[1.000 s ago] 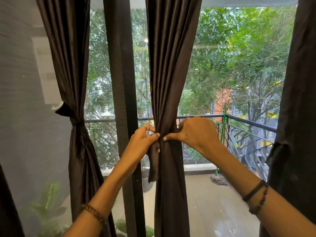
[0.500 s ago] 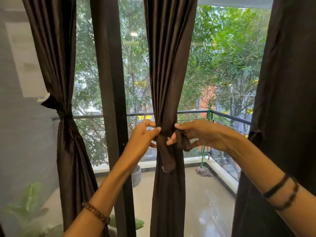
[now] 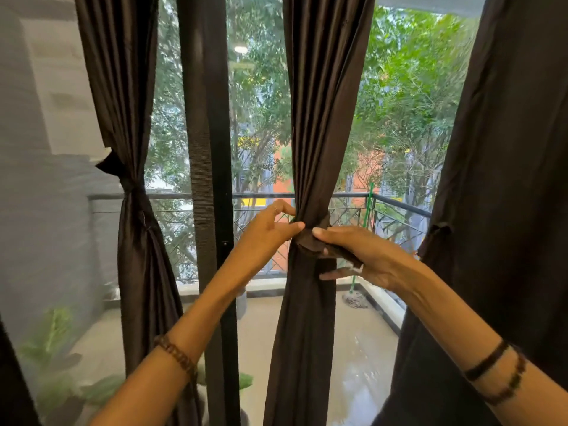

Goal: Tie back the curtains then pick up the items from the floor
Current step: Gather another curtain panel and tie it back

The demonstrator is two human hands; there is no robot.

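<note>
A dark brown middle curtain (image 3: 319,118) hangs before the glass, gathered at waist height by a matching tie-back band (image 3: 307,239). My left hand (image 3: 270,226) pinches the band's left side against the gathered cloth. My right hand (image 3: 362,256) holds the band's loose end, which lies across its palm and fingers. A left curtain (image 3: 135,241) is bound with its own tie. A right curtain (image 3: 507,179) hangs loose. No floor items are in view.
A black door frame post (image 3: 209,179) stands between the left and middle curtains. Beyond the glass lie a balcony floor (image 3: 353,348), a metal railing (image 3: 399,206), a mop head (image 3: 355,299) and trees. Green potted leaves (image 3: 52,342) sit low at left.
My right hand has drawn the band's end down and to the right. The hanging tail of the band is now in that hand. The view has shifted a little.
</note>
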